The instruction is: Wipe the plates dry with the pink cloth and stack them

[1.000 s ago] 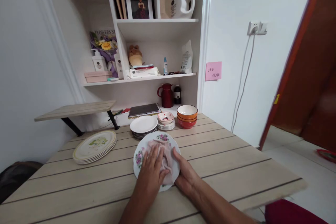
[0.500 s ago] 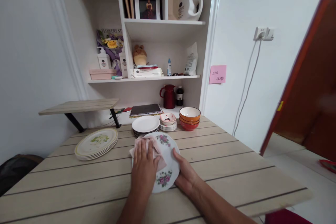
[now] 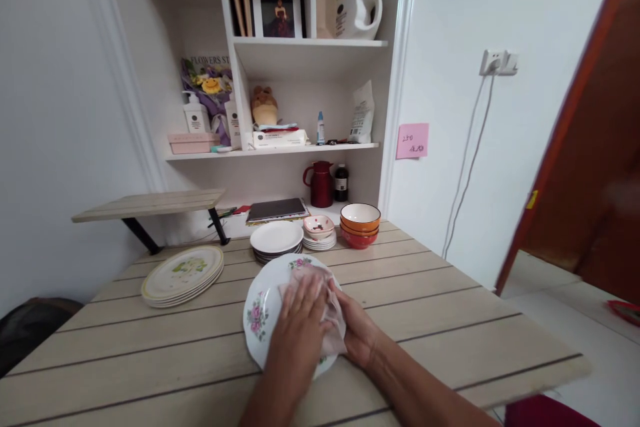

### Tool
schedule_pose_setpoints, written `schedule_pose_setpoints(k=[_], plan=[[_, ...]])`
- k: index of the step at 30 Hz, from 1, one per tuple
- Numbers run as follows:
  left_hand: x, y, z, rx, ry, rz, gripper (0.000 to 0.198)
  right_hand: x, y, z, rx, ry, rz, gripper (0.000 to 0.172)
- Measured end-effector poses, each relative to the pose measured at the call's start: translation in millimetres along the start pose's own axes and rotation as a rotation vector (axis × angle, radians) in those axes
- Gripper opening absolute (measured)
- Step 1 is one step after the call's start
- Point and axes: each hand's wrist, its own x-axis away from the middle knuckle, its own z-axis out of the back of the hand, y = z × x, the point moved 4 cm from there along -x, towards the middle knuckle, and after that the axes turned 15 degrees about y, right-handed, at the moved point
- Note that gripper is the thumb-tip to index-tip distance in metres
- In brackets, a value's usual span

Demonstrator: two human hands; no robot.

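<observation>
A white plate with pink flowers (image 3: 260, 310) lies on the wooden table (image 3: 440, 320) in front of me. My left hand (image 3: 299, 327) lies flat on a pale pink cloth (image 3: 334, 320), fingers stretched, pressing it onto the right half of the plate. My right hand (image 3: 361, 335) grips the plate's right rim, partly under the cloth, with its fingers curled.
A stack of green-patterned plates (image 3: 183, 275) sits at the left. Behind are a stack of white plates (image 3: 276, 239), small pink dishes (image 3: 319, 230) and orange bowls (image 3: 360, 223). Shelves with a red jug (image 3: 319, 183) back the table; its right edge drops off.
My left hand has slid the cloth from the plate's upper left across to its right side. The right hand has stayed on the rim.
</observation>
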Motion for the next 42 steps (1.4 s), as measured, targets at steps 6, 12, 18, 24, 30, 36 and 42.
schedule_pose_setpoints(k=[6, 12, 18, 24, 30, 36, 42], plan=[[3, -42, 3.8, -0.211, 0.057, 0.240, 0.060, -1, 2, -7, -0.032, -0.087, 0.049, 0.054], [38, 15, -7.3, -0.109, 0.023, 0.088, 0.066, -2, -6, 7, -0.039, 0.035, -0.009, 0.057], [5, 7, 9.3, 0.002, -0.023, 0.000, 0.062, 4, -2, 1, 0.007, -0.016, -0.090, 0.053], [7, -42, 8.4, -0.215, 0.014, 0.307, 0.059, 0, 2, -7, -0.023, -0.124, 0.029, 0.058], [45, -6, 0.2, -0.231, 0.117, 0.244, 0.061, -1, -10, -1, -0.122, -0.061, 0.073, 0.057], [25, 7, 2.5, -0.039, -0.012, 0.117, 0.065, 3, 2, -3, -0.069, -0.037, -0.078, 0.054], [-11, -25, 6.0, -0.020, -0.044, 0.215, 0.060, 6, 7, -11, -0.076, -0.059, -0.011, 0.046]])
